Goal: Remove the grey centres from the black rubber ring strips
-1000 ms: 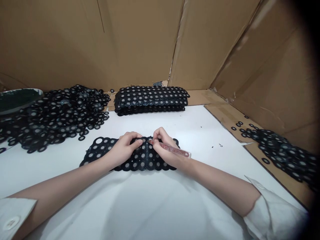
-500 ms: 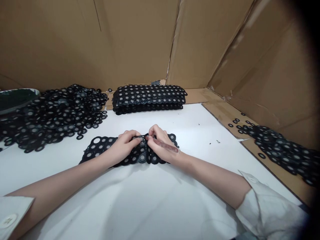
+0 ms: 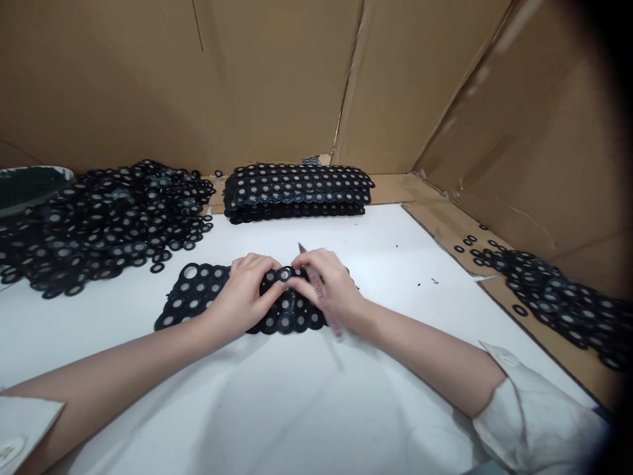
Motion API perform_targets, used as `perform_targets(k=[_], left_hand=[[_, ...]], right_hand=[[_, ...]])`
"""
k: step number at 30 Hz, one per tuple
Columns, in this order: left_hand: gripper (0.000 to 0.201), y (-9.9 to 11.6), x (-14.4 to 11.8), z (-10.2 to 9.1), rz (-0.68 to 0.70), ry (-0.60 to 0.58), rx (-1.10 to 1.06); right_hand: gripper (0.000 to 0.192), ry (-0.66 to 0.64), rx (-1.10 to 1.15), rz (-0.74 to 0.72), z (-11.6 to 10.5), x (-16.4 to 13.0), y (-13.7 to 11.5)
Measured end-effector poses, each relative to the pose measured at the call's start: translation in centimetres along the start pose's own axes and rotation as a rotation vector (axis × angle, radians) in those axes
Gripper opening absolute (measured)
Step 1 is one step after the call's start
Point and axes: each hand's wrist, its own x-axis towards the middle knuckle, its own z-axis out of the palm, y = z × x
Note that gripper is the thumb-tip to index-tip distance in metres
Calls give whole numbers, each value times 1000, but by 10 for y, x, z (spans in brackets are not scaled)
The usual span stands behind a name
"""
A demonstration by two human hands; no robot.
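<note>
A black sheet of joined rubber rings (image 3: 198, 295) with pale centres lies flat on the white table (image 3: 297, 402) in front of me. My left hand (image 3: 244, 293) presses on its middle, fingertips at one ring (image 3: 285, 274) near the far edge. My right hand (image 3: 331, 287) meets it there and pinches that same ring while holding a thin reddish pen-like tool (image 3: 320, 295), whose tip points up and away from me. The sheet's right part is hidden under my hands.
A stack of like ring sheets (image 3: 297, 191) sits at the back. A big heap of loose black rings (image 3: 99, 221) spreads at the left, a smaller heap (image 3: 554, 293) on cardboard at the right. Cardboard walls (image 3: 277, 79) close off the back and right.
The tool in my right hand has swung from lying flat, pointing right, to standing with its tip up. Both hands stay on the same spot of the sheet.
</note>
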Motion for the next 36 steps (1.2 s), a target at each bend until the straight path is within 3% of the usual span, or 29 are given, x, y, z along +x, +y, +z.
perform_targets(k=[4,8,11,13,18,20,23,26,30,36], left_hand=[[12,2,-2,1,52,-4,68],[13,1,-1,4,89,-61,109],[11,1,-2,4,109,-65,113],[11,2,-2,3,80,-72,70],[15,5,-2,-2,5,-71,0],[18,7,-3,-3,-3,-40,-8],[23,10,-6,-3,19,31,10],[23,11,-9,-3,45,73,42],[21,12,-10,-3,46,121,88],[18,10,-8,-3,7,162,100]], right_hand=[[19,-97,-238,-263,6,0,6],[25,-89,-407,-341,6,5,7],[24,124,-385,-189,-10,15,8],[25,288,-406,-69,-34,21,17],[29,666,-589,152,-130,4,73],[30,816,-830,351,-167,-16,103],[21,826,-1114,751,-206,-49,142],[16,827,-1150,900,-223,-71,164],[4,755,-1131,966,-229,-81,174],[2,640,-1117,886,-228,-87,174]])
